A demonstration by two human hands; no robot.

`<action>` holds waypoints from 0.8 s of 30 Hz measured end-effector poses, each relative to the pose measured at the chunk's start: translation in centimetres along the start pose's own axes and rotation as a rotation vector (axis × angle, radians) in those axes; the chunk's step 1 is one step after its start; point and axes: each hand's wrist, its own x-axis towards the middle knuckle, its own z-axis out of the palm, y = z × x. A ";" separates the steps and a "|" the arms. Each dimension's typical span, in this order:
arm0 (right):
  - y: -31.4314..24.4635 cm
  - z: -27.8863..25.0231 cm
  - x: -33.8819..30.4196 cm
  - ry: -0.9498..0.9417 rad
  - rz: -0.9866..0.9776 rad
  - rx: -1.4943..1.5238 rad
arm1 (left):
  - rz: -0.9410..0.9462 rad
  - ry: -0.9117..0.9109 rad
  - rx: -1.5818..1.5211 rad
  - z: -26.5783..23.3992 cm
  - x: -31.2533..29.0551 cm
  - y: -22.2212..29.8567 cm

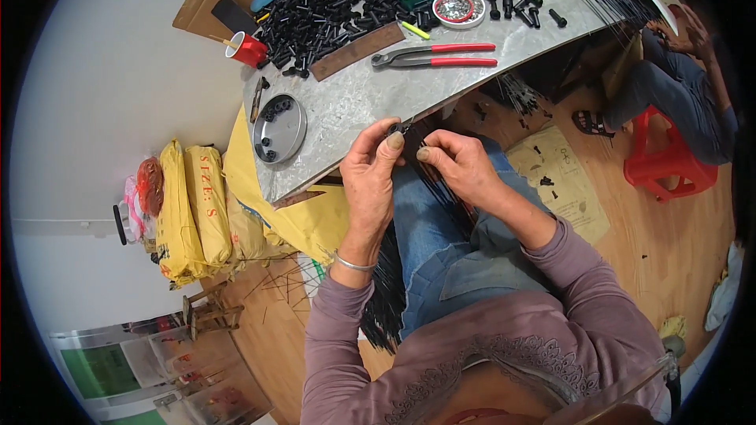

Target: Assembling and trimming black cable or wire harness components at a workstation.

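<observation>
Just past the table's front edge, my left hand (372,165) is closed, pinching a small black part (396,129) between thumb and fingers. Its exact kind is mostly hidden by the fingertips. Close beside it, my right hand (466,169) has thumb and forefinger pressed together on a thin black wire (420,144). The wire's end points toward the black part; whether they touch I cannot tell. A bundle of thin black wires (441,193) lies across my lap below the hands.
On the grey table (339,114) are red-handled pincers (441,56), a round metal tin (282,127) with black rings, a metal bar (356,51), a red cup (247,49) and heaped black bolt-like parts (346,0). Yellow sacks (206,205) stand left. Another person sits right by a red stool (669,165).
</observation>
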 end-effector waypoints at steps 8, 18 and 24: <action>-1.0 -1.5 0.6 -0.222 0.146 0.290 | 0.024 -0.148 -0.138 -0.8 0.0 0.3; -0.4 -2.1 0.3 -0.404 0.274 0.339 | 0.013 -0.525 -0.170 -2.3 1.1 0.1; 0.8 -0.3 0.4 0.001 0.113 0.126 | -0.102 0.033 -0.272 1.4 0.5 -1.2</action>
